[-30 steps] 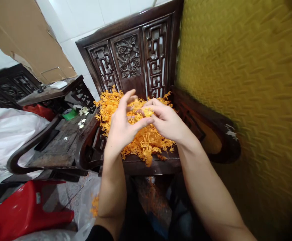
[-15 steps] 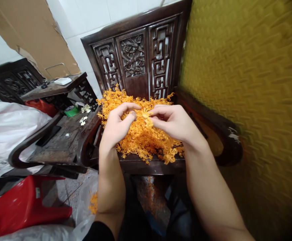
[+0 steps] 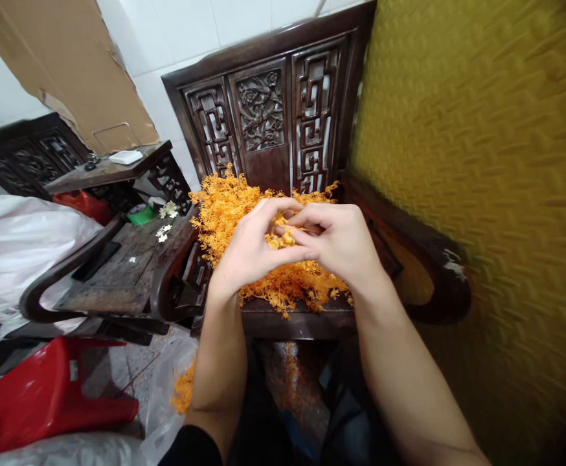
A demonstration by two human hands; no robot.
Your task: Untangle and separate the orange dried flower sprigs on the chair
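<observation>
A heap of orange artificial flower sprigs (image 3: 229,207), apparently plastic, covers the seat of a dark carved wooden chair (image 3: 263,158). Above it, my right hand (image 3: 344,243) pinches a small yellow-orange flower piece (image 3: 283,238). My left hand (image 3: 251,249) curves around that piece from the other side, thumb and index finger apart. Its thumb tip meets my right thumb, and its index tip is by my right fingers. The other left fingers are mostly hidden.
Left of the chair is a wooden bench (image 3: 113,278) with pale flower pieces (image 3: 164,232) and green tape (image 3: 141,213). A red plastic stool (image 3: 54,395) and a clear bag (image 3: 161,382) are below. A yellow textured wall (image 3: 458,129) rises close on the right.
My left hand has moved right to meet my right hand; its thumb now reaches across to my right thumb. My right hand stays nearly in place. The view has shifted slightly.
</observation>
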